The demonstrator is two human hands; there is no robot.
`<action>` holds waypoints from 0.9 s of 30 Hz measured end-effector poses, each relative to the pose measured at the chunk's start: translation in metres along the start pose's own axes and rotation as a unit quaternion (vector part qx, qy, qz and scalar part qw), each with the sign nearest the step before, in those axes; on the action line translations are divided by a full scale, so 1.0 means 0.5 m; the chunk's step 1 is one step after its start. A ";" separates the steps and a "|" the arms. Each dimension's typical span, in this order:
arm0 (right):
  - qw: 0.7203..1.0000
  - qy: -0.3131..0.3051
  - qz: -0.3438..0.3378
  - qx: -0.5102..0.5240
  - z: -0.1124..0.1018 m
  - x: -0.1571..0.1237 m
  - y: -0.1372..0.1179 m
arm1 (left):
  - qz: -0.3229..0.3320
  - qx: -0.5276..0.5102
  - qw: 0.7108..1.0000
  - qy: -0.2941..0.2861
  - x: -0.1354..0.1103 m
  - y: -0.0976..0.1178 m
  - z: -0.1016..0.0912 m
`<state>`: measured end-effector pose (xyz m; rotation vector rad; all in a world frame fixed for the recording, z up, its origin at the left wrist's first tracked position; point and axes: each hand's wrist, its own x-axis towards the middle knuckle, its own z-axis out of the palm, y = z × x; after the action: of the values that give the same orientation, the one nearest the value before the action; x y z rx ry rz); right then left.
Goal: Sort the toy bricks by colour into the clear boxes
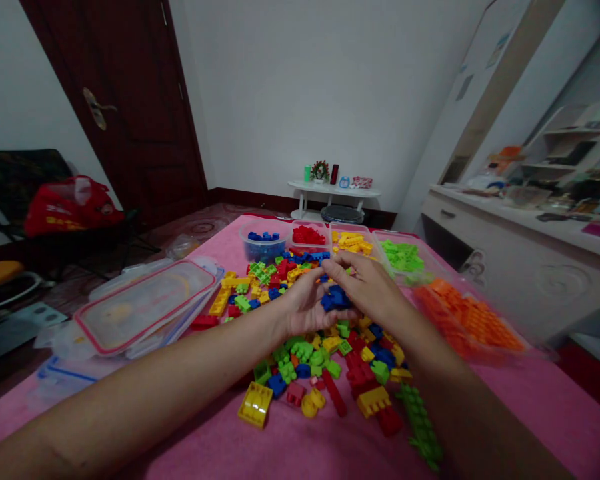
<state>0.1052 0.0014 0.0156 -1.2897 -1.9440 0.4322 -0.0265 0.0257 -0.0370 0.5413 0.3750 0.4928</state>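
Through the head camera, my only view, I see 2 bare forearms reach in from the lower corners and meet over the middle of the table (pixel 190 433). The left hand (pixel 307 303) is palm up and cupped, holding blue pieces (pixel 336 298) in its hollow. The right hand (pixel 367 283) arches over from the other side, back up, thumb side near the left fingers; its fingertips are hidden from me, so I can't tell whether it grips anything.

A heap of loose building blocks (pixel 300 350) spreads beneath and around both hands — the left forearm covers part of it, the right hand and forearm another part. Behind it, 4 clear containers (pixel 264 253) hold blue, red, yellow and lime-green pieces; a 5th, the orange bin (pixel 523 345), stands to the right, blurred, just beyond the right forearm. Stacked lids (pixel 145 303) crowd the left — beyond them, a red bag (pixel 73 203) rests on a chair.
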 end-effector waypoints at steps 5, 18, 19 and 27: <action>0.998 0.057 -0.011 0.029 -0.026 0.003 0.001 | 0.016 0.015 0.999 0.044 -0.016 0.028 0.002; 0.979 -0.046 0.081 -0.184 -0.101 0.027 0.132 | 0.280 0.479 0.703 0.445 -0.042 0.351 -0.072; 0.969 -0.096 0.089 -0.208 -0.102 0.026 0.144 | 0.281 0.543 0.664 0.431 -0.042 0.339 -0.073; 0.910 -0.289 0.114 -0.275 -0.055 -0.004 0.164 | 0.228 0.802 0.538 0.122 0.025 0.109 -0.023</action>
<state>0.1784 0.0319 -0.0194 -1.9273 -2.5366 0.4278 -0.0403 0.0775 -0.0178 2.4786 0.9538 0.6242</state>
